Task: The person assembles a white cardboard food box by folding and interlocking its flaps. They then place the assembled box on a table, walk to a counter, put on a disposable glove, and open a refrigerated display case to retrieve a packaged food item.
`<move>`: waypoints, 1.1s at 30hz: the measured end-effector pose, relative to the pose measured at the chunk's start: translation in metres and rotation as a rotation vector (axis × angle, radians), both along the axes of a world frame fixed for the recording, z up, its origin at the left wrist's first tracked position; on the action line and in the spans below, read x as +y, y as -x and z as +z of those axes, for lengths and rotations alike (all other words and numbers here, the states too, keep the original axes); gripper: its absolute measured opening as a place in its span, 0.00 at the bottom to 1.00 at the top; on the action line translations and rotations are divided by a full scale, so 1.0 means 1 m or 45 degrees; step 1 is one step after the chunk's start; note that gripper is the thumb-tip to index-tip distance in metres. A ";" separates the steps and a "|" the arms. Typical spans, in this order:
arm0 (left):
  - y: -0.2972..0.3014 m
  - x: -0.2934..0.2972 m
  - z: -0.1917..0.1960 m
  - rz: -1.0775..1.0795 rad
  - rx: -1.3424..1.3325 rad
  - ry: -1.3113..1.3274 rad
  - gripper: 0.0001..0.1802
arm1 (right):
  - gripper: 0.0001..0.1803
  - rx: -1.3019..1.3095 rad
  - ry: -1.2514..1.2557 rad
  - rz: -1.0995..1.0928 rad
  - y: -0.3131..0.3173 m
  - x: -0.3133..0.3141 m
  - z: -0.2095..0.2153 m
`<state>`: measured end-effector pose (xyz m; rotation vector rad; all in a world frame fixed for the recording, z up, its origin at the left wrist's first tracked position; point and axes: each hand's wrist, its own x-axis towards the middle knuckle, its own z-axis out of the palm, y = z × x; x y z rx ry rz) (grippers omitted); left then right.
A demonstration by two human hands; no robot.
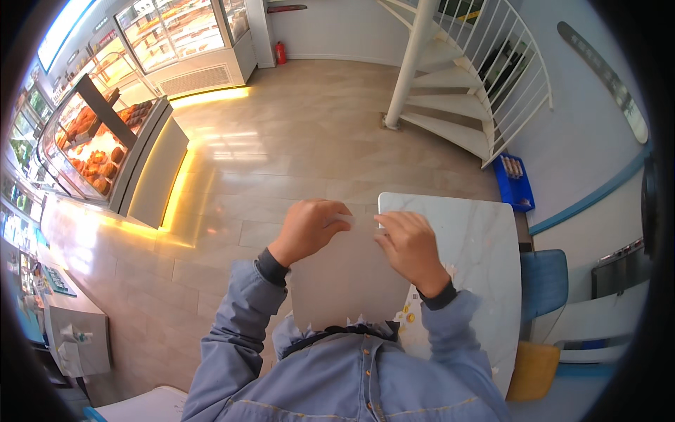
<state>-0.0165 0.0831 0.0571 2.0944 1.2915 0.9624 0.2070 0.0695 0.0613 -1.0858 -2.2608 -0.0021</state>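
Observation:
A pale grey-beige sheet or flat bag (344,281) hangs in front of my body, with a jagged lower edge close to my blue jacket. My left hand (309,228) is closed at its upper left, thumb and fingers pinched together, and a whitish bit shows between them. At the upper right, my right hand (409,246) pinches the same piece with bent fingers and thumb. A gap separates the two hands. Under my right forearm lies a white marble-look table (478,260), with small yellow and white bits (409,313) on it, too small to name.
Blue chair (545,281) and yellow chair (533,373) stand at the table's right side. A blue crate (515,184) sits beyond the table, by the white spiral staircase (450,105). A lit bread display case (112,151) stands at left; a counter (77,337) is nearer.

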 end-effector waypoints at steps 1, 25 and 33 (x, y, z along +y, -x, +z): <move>-0.001 0.000 0.000 -0.033 -0.007 0.008 0.07 | 0.16 0.023 0.099 0.021 0.004 0.000 -0.005; 0.015 0.009 0.017 -0.302 0.410 -0.244 0.07 | 0.08 0.446 0.756 0.141 -0.004 0.013 -0.004; 0.004 -0.001 0.006 -0.307 0.409 -0.130 0.04 | 0.06 0.453 0.760 0.182 -0.005 0.006 0.001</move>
